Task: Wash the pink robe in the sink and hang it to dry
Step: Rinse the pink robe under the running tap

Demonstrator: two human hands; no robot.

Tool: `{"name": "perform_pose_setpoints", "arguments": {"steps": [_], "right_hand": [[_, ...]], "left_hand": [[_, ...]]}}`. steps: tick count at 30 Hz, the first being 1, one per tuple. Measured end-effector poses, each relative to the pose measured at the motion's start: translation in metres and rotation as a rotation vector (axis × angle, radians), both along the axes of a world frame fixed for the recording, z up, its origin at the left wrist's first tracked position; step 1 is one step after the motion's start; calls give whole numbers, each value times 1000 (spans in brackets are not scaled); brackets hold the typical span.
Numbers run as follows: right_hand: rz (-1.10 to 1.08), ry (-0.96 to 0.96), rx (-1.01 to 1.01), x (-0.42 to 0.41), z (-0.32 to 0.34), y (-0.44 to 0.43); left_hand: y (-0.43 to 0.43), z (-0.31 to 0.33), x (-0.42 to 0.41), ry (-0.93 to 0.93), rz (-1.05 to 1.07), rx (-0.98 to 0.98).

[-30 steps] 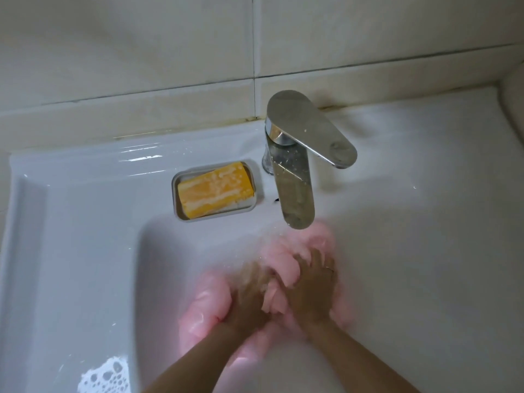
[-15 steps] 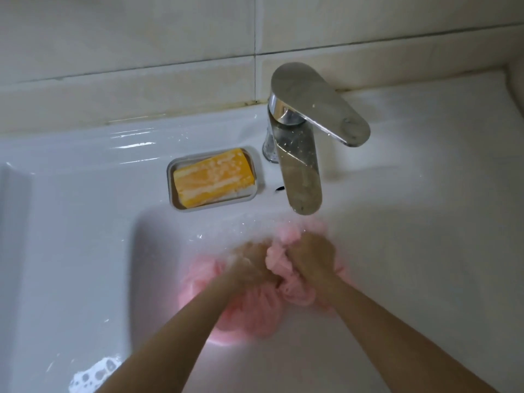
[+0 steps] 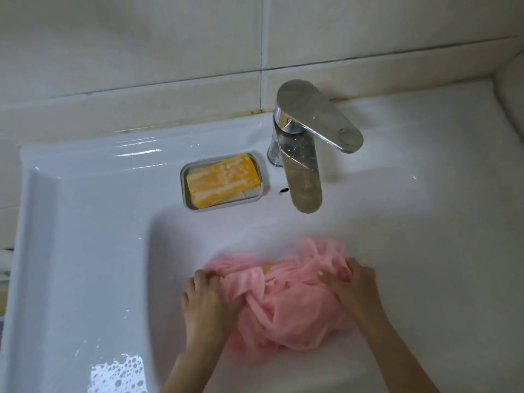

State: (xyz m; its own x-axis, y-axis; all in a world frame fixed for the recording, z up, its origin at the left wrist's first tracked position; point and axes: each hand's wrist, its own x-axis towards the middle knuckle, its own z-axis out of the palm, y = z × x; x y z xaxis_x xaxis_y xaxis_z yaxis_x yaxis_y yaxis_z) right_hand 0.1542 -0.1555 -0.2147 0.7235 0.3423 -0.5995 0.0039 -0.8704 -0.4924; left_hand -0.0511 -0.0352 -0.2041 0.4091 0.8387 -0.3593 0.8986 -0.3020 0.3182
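A: Starting nearest to us, there's a patch of foam (image 3: 117,374) sitting on the left ledge of the sink (image 3: 85,251), just outside the basin.

B: And both forearms are reaching in from the bottom edge. The left hand (image 3: 208,304) is pressing on the left end of the pink robe (image 3: 286,304), grip closing on a fold of the cloth, thumb tucked into it.

A: The right hand (image 3: 350,285) is doing the same on the other end, fingers curled together over the bunched fabric at the upper right.

B: So the robe is lying down in the basin, crumpled and stretched between the two grips, most of it bulging below and between the hands.

A: I'm spotting a small yellow bit (image 3: 268,268) peeking out of the folds near the top middle; what it is, I can't tell.

B: Further back, an orange soap bar (image 3: 222,180) is resting in a grey soap dish (image 3: 187,177) on the sink's back ledge.

A: Right beside it, the chrome faucet (image 3: 304,171) is pointing its spout over the basin, above the robe, lever swung out to the right.

B: Behind everything, a pale tiled wall (image 3: 141,52) is closing off the view.
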Motion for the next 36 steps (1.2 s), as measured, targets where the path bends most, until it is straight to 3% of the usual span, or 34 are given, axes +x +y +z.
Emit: {"name": "perform_pose_setpoints", "arguments": {"steps": [3, 5, 7, 10, 17, 21, 24, 26, 30, 32, 34, 36], "right_hand": [[105, -340, -70, -6, -4, 2], [122, -317, -29, -11, -4, 15], [270, -311, -117, -21, -18, 29], [484, -410, -149, -34, -39, 36], [512, -742, 18, -39, -62, 48], [464, -905, 133, -26, -75, 57], [437, -992, 129, -10, -83, 67], [411, -1009, 115, 1, -83, 74], [486, -817, 114, 12, -63, 90], [342, -487, 99, 14, -46, 94], [62, -88, 174, 22, -26, 88], [-61, 125, 496, 28, -8, 72]], "left_hand": [[-5, -16, 5, -54, -75, -85], [-13, -19, 19, 13, -198, -145], [-23, -29, 29, 99, -286, -206], [-27, -44, 38, 97, -266, -126], [-21, -67, 57, -121, -254, 101], [-11, -83, 67, -290, -246, -59], [-1, -87, 75, -223, -368, -186], [12, -87, 79, -246, -416, -125], [36, -69, 92, -147, -449, -255], [44, -55, 98, -221, -393, -300], [45, -40, 94, -322, -279, -280], [41, -28, 84, -460, -200, -138]]}}
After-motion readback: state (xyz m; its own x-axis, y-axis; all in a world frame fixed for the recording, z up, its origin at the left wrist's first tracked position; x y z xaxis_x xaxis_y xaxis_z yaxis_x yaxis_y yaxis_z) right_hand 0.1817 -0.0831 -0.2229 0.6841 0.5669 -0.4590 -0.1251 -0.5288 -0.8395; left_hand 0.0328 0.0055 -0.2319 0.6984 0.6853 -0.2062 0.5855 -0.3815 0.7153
